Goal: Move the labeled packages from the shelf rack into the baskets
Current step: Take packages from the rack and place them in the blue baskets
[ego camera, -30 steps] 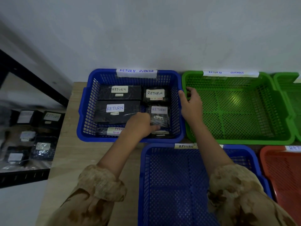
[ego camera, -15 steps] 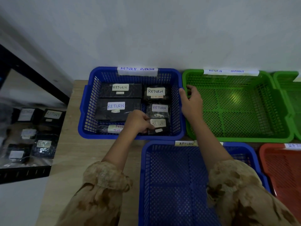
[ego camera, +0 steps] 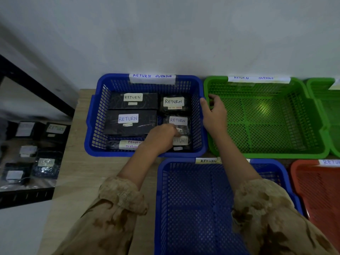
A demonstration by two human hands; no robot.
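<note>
The far blue basket [ego camera: 95,126], tagged "RETURN OVERDUE", holds several black packages with white "RETURN" labels, among them a large one [ego camera: 130,122]. My left hand [ego camera: 161,138] reaches into its front right corner, fingers curled on the edge of a small black package [ego camera: 181,143]. My right hand [ego camera: 214,115] grips the rims where the blue basket meets the green basket [ego camera: 266,153], thumb on the blue side and fingers on the green side. More labeled packages [ego camera: 46,164] lie on the black shelf rack [ego camera: 27,197] at the left, blurred.
A near blue basket [ego camera: 193,208] tagged "RETURN" sits below my arms. A red basket [ego camera: 316,190] is at the right, and a second green one [ego camera: 331,111] at the far right. All stand on a wooden table [ego camera: 82,172] against a white wall.
My left hand has drawn back slightly, uncovering the label of the small front package it set in the basket. My right hand has stayed on the basket rims.
</note>
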